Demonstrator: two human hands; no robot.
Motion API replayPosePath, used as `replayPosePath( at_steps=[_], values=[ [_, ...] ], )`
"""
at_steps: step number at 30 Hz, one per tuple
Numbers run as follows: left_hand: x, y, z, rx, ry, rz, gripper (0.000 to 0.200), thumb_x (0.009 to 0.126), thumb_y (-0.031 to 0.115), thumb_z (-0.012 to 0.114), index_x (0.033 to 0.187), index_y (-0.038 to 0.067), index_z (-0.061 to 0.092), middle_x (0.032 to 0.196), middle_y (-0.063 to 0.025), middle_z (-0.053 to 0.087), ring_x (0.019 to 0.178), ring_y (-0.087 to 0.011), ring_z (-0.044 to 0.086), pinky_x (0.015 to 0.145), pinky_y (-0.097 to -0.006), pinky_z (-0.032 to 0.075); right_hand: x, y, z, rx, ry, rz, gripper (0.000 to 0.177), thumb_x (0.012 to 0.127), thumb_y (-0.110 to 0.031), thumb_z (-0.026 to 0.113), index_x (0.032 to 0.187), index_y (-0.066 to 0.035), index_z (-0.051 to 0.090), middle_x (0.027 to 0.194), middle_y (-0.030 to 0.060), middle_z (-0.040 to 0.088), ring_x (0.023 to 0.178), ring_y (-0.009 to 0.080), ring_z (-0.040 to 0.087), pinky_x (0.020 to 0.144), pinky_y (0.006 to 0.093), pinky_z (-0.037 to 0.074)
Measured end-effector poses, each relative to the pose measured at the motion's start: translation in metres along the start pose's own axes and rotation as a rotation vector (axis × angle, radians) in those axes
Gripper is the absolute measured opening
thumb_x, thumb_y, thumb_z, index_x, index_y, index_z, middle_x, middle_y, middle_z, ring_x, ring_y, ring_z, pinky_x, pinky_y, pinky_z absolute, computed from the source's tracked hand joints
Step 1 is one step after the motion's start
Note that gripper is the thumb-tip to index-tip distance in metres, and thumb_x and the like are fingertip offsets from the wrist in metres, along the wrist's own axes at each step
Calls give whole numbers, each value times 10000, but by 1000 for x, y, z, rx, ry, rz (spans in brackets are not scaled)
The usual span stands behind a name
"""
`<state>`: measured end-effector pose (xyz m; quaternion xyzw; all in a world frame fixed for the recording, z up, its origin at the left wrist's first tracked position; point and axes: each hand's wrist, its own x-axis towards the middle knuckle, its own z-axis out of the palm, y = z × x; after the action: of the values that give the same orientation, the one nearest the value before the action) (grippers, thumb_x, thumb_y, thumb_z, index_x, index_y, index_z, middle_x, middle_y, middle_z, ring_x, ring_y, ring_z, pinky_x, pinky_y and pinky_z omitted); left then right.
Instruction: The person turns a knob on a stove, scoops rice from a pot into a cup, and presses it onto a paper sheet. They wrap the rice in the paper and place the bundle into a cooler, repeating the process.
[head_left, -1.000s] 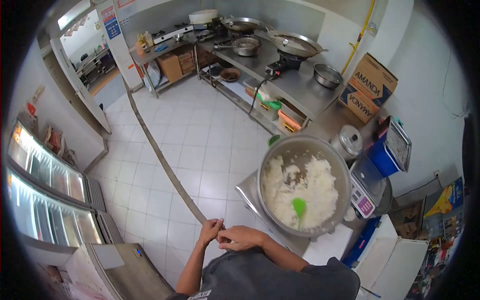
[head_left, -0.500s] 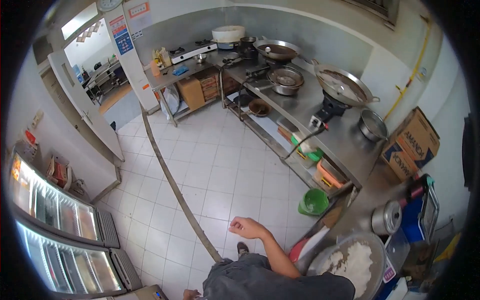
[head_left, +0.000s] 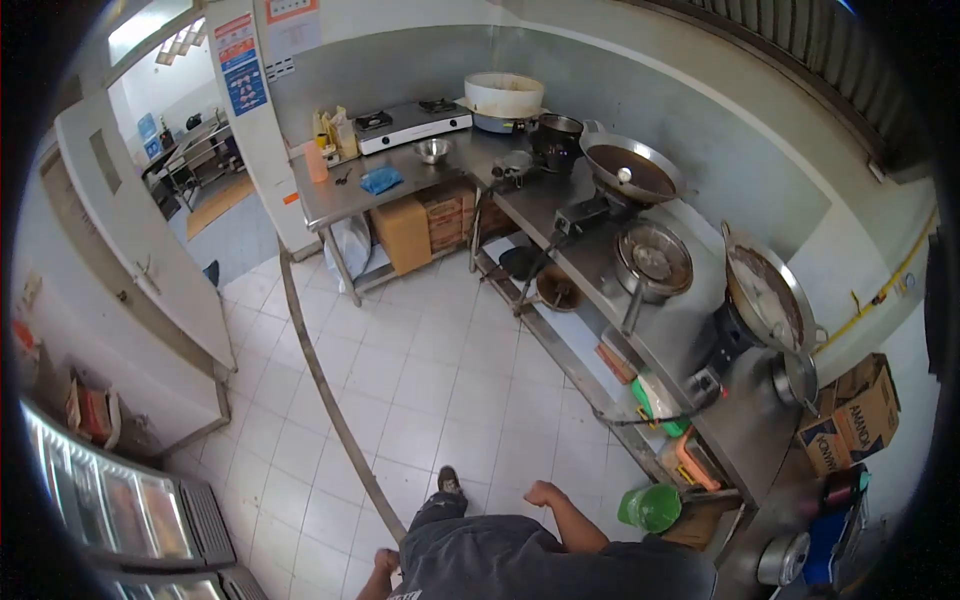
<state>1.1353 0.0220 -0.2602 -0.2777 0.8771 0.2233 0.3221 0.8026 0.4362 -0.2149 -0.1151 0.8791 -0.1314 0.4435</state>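
Note:
My right hand (head_left: 543, 493) hangs over the tiled floor in front of my body, its fingers curled into a loose fist with nothing visible in them. Low at my left side, my left hand (head_left: 385, 562) is also curled; it is small in view and I see nothing in it. Neither hand touches anything. Nearest the right hand is a green bucket (head_left: 651, 508) on the floor. One shoe (head_left: 449, 481) shows ahead of my body.
A steel counter (head_left: 740, 425) on the right bears woks (head_left: 632, 168) on burners and a strainer pan (head_left: 653, 258). A gas stove (head_left: 415, 125) and steel bowl (head_left: 433, 150) stand on the back table. A floor strip (head_left: 325, 385) runs toward the open door (head_left: 140, 230). Glass-front fridges (head_left: 110, 490) stand left.
My view has shifted forward, bringing the stove and woks closer. The tub of white food at lower right has left view. My right hand has lowered and its fingers have curled in.

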Motion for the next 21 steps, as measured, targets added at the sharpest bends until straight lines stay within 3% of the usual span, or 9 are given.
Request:
replayPosePath(
  at_steps=[3,5,7,9,11,17,19,20,21],
  values=[
    [110,52,-122,210,33,118,347,789,440,664,847,108,749,853,-112,733,841,-301,705,738,-421,561,15,-7,-49,323,-30,300,390,797,-396,653,756,-11,697,724,113,695,609,233,649,551,390,517],
    [187,98,-202,-73,157,149,340,815,340,759,757,16,673,634,-115,686,647,-227,705,618,-361,560,35,-21,-102,308,-62,267,390,787,-428,659,767,-40,703,713,85,689,592,185,641,519,342,510],
    [242,150,-286,-422,195,167,395,824,358,772,809,-21,660,656,-133,698,619,-189,703,599,-329,552,67,-36,-148,485,43,366,375,776,-421,667,790,-48,709,705,85,685,582,187,637,516,329,516],
    [260,226,-386,-439,206,191,500,797,459,759,885,-28,687,703,-156,715,645,-192,711,604,-316,545,102,-55,-204,564,78,372,349,790,-355,642,753,-12,694,727,144,696,694,286,683,644,416,536],
    [313,266,-436,-489,194,249,532,787,485,764,884,-32,682,694,-157,710,641,-199,712,590,-308,543,144,-77,-255,310,507,145,370,831,-379,638,812,-13,691,833,176,713,784,352,684,714,465,530],
    [434,337,-489,-663,180,49,681,789,558,741,967,-95,670,686,-186,692,646,-235,720,572,-304,545,300,-142,-503,537,928,-120,317,883,-357,628,941,-47,654,908,180,699,879,374,668,765,485,516],
    [464,327,-494,-425,33,52,770,898,578,595,1061,-174,592,729,-188,706,744,-232,726,645,-370,558,351,-166,-601,557,1072,-136,310,897,-321,623,1028,-40,639,878,170,704,867,378,672,779,470,521],
    [461,334,-506,-329,-63,-17,743,905,650,481,879,-57,710,881,-228,718,882,-256,715,867,-359,519,368,-173,-650,484,1041,-137,377,900,-326,627,1120,-20,605,994,166,705,943,346,671,813,442,521],
    [494,317,-489,-52,-27,7,690,922,628,462,823,-2,726,802,-188,716,830,-320,706,845,-388,522,390,-184,-692,528,1139,-101,343,885,-311,648,1058,-17,615,954,175,699,925,344,672,807,437,523]
  ],
)
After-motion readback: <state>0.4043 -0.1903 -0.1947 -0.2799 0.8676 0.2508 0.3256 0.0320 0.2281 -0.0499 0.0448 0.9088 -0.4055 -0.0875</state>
